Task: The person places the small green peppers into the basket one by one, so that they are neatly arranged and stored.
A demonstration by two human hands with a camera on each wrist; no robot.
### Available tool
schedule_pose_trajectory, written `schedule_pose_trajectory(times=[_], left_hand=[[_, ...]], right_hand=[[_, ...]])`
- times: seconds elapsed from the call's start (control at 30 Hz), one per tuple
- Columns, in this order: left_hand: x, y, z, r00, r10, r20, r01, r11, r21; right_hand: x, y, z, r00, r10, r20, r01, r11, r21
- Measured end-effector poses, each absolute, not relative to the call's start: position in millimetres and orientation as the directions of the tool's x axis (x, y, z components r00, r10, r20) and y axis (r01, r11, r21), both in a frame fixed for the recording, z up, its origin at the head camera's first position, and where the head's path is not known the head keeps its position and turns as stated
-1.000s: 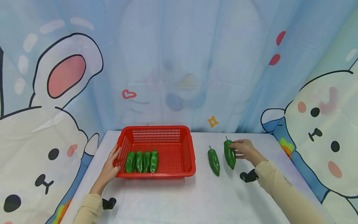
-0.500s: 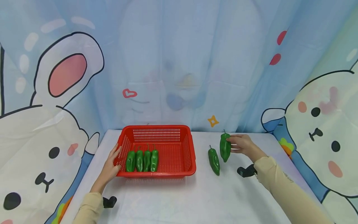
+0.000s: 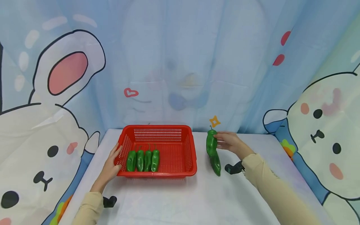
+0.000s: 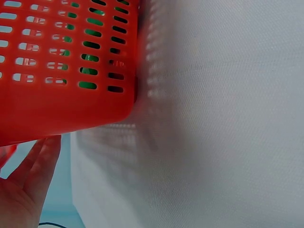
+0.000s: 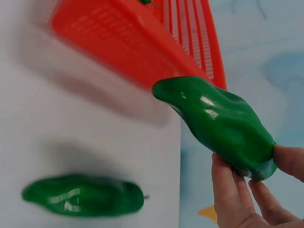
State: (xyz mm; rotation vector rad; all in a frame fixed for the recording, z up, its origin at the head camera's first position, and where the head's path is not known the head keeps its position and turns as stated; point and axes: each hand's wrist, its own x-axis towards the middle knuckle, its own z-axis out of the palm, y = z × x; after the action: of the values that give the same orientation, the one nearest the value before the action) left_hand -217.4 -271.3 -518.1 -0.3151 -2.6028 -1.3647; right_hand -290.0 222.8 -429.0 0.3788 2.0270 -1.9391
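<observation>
My right hand (image 3: 229,142) pinches a green pepper (image 5: 223,121) near its stem end, thumb on one side and fingers on the other. In the head view it overlaps a second green pepper (image 3: 215,164); the right wrist view shows that second pepper lying apart from it on the white table. The red basket (image 3: 194,156) stands to the left, with several green peppers (image 3: 147,161) side by side in its left half. My left hand (image 3: 111,165) rests with fairly straight fingers (image 4: 43,164) against the basket's left side, thumb at the front corner.
The white table (image 3: 180,203) reaches back to a light blue printed curtain (image 3: 180,62). Cartoon figures fill the hangings at both sides. A dark wrist device (image 3: 234,168) sits below my right wrist, another dark device (image 3: 109,201) beside the left.
My right hand has carried its pepper left and up, from right of the lying pepper to over it in the head view. The left hand stays at the basket.
</observation>
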Motion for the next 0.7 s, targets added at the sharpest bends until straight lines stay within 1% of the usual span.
schedule_pose_trajectory(times=[0.3, 0.47, 0.7], left_hand=[[-220.9, -277.3, -517.7, -0.957, 0.096, 0.274, 0.279, 0.564, 0.777], [-221.1, -275.0, -523.1, -0.957, 0.084, 0.277, 0.274, 0.57, 0.774], [-222.0, -273.6, -527.3, -0.952, 0.087, 0.293, 0.29, 0.563, 0.774]], right_hand=[[-304.7, 163.1, -433.2, -0.908, -0.111, -0.405, 0.409, -0.018, -0.912], [-307.9, 133.4, -432.8, -0.907, -0.154, -0.393, 0.398, -0.004, -0.917], [-313.7, 95.2, -441.5, -0.906, -0.139, -0.4, 0.402, 0.016, -0.915]])
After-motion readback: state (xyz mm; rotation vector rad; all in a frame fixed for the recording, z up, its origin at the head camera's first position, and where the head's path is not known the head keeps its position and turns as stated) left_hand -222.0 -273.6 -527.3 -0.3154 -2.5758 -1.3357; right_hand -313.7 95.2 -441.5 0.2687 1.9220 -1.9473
